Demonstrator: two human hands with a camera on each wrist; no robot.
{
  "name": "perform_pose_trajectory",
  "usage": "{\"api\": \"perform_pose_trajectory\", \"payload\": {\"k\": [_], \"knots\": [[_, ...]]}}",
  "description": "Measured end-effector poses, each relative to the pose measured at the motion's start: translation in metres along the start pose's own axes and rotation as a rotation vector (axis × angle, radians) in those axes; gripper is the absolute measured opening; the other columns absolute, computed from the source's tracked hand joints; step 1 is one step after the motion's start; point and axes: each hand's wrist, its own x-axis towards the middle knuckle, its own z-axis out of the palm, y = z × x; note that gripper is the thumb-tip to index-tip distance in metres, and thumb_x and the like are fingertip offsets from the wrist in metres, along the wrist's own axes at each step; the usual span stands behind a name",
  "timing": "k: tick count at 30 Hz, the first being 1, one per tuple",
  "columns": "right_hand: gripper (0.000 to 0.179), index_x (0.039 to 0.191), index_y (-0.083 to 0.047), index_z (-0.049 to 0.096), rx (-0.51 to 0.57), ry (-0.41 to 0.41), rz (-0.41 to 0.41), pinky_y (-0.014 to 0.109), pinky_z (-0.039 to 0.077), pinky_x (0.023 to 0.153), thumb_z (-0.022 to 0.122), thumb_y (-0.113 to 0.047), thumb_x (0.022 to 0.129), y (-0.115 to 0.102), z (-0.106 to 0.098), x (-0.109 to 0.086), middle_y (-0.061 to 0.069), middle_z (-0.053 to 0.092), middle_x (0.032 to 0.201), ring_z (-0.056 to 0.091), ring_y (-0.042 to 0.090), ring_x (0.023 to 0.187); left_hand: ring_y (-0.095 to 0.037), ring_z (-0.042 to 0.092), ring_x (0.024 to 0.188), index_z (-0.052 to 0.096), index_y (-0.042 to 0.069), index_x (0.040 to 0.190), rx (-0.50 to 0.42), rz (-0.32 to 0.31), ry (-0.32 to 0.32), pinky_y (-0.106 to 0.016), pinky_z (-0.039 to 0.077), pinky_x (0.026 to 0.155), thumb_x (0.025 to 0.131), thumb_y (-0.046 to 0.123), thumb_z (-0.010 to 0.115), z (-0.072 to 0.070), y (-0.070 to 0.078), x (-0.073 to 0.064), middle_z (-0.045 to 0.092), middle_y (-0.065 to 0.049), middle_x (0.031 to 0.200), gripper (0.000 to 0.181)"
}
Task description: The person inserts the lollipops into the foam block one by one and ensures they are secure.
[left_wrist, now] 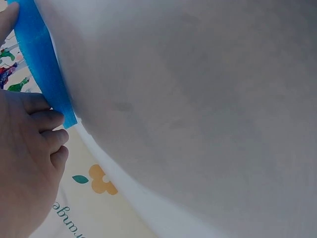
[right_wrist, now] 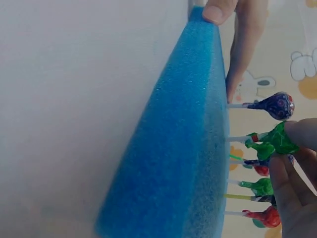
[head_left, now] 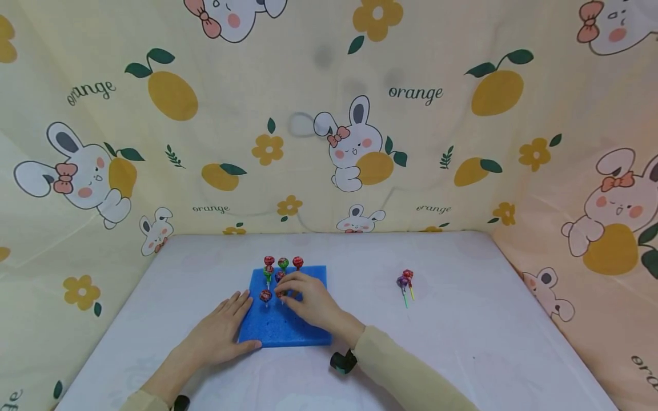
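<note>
A blue foam block lies on the white table with several wrapped lollipops standing in it on their sticks. My right hand is over the block and pinches the green-wrapped head of a lollipop between thumb and fingers; its stick meets the foam. Beside it stands a dark blue lollipop. My left hand rests against the block's left side, fingers extended along the edge and thumb at the front corner. Red lollipops and a green one stand along the back; my right hand partly hides others.
To the right of the block, a purple lollipop and a red lollipop lie together on the table. A patterned cloth with rabbits and oranges hangs behind and at the sides.
</note>
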Motion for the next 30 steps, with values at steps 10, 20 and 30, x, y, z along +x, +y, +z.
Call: {"api": "perform_pose_trajectory", "payload": {"k": [10, 20, 30], "knots": [[0.020, 0.119, -0.011, 0.077, -0.070, 0.011, -0.022, 0.025, 0.055, 0.101, 0.071, -0.012, 0.100, 0.001, 0.000, -0.003, -0.001, 0.067, 0.127, 0.064, 0.014, 0.121, -0.046, 0.028, 0.153, 0.037, -0.003, 0.158, 0.007, -0.004, -0.003, -0.061, 0.030, 0.122, 0.087, 0.083, 0.056, 0.003, 0.000, 0.002, 0.033, -0.025, 0.165, 0.113], [0.021, 0.121, -0.011, 0.076, -0.024, 0.022, -0.043, 0.032, 0.058, 0.098, 0.071, -0.010, 0.100, 0.001, -0.003, -0.006, -0.001, 0.067, 0.127, 0.065, 0.014, 0.120, -0.046, 0.029, 0.153, 0.038, -0.004, 0.158, -0.001, 0.006, 0.004, -0.061, 0.030, 0.123, 0.088, 0.082, 0.056, 0.002, 0.001, 0.001, 0.033, -0.025, 0.165, 0.112], [0.022, 0.121, -0.009, 0.075, -0.019, 0.059, -0.035, 0.025, 0.060, 0.090, 0.073, -0.010, 0.099, 0.002, -0.011, -0.016, 0.004, 0.067, 0.131, 0.064, 0.017, 0.121, -0.047, 0.031, 0.152, 0.039, -0.005, 0.157, -0.004, 0.009, 0.007, -0.061, 0.031, 0.122, 0.088, 0.080, 0.057, 0.000, 0.001, -0.001, 0.034, -0.026, 0.164, 0.111]]}}
